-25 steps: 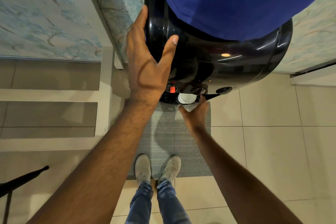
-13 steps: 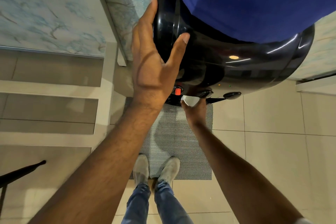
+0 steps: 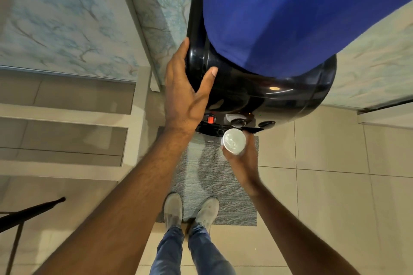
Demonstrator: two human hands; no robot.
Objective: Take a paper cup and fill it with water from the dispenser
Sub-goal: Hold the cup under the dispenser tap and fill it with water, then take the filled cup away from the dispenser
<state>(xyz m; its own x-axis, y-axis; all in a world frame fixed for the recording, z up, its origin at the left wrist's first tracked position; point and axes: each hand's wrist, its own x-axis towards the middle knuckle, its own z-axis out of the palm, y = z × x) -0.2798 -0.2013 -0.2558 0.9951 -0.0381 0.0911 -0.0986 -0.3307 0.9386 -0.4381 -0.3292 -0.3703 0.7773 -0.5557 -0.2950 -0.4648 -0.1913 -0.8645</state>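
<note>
A white paper cup (image 3: 234, 141) with water glinting inside sits upright in my right hand (image 3: 242, 158), just in front of and below the taps. The black water dispenser (image 3: 257, 94) stands ahead, topped by a large blue bottle (image 3: 301, 13). Its red tap (image 3: 210, 119) and two black taps (image 3: 238, 121) line the front. My left hand (image 3: 186, 94) rests flat against the dispenser's left side, thumb on the front curve, fingers spread.
A grey mat (image 3: 214, 176) lies on the tiled floor under my shoes (image 3: 190, 210). Steps (image 3: 64, 118) rise on the left beside a patterned wall. A dark rod (image 3: 29, 212) crosses the lower left corner.
My right hand has drawn the cup back and out from under the taps, toward me. The cup's open top now shows fully. My left hand stays on the dispenser.
</note>
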